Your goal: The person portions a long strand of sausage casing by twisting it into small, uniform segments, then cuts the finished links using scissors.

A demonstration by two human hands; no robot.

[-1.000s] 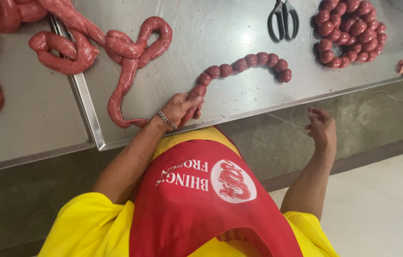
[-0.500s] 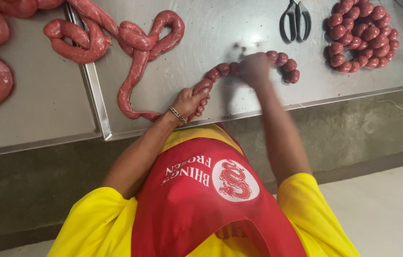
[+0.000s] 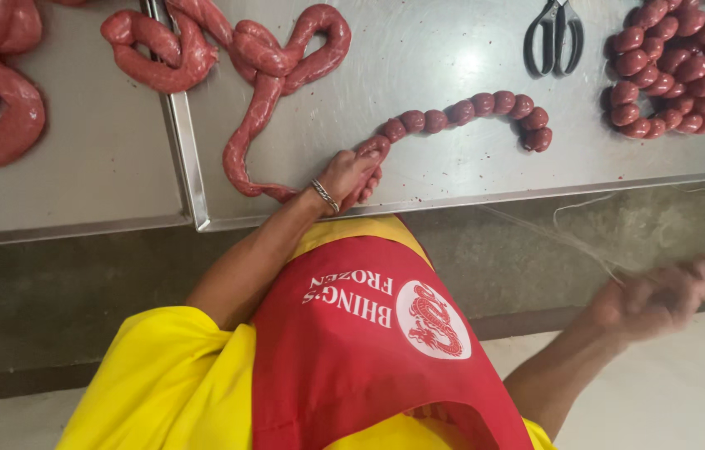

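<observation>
A steel table (image 3: 452, 50) fills the upper frame. On it, a long untied sausage casing (image 3: 246, 142) runs from upper centre down to the table's near edge, its axis roughly vertical. From there a tied link chain (image 3: 469, 110) arcs rightward, ending at centre right. The left hand (image 3: 351, 177) pinches the sausage where the two meet. A coil of finished links (image 3: 673, 71) lies upper right, beside scissors (image 3: 554, 35). The right hand (image 3: 661, 296), blurred at lower right, pulls thin string (image 3: 586, 242); I cannot tell its grip.
</observation>
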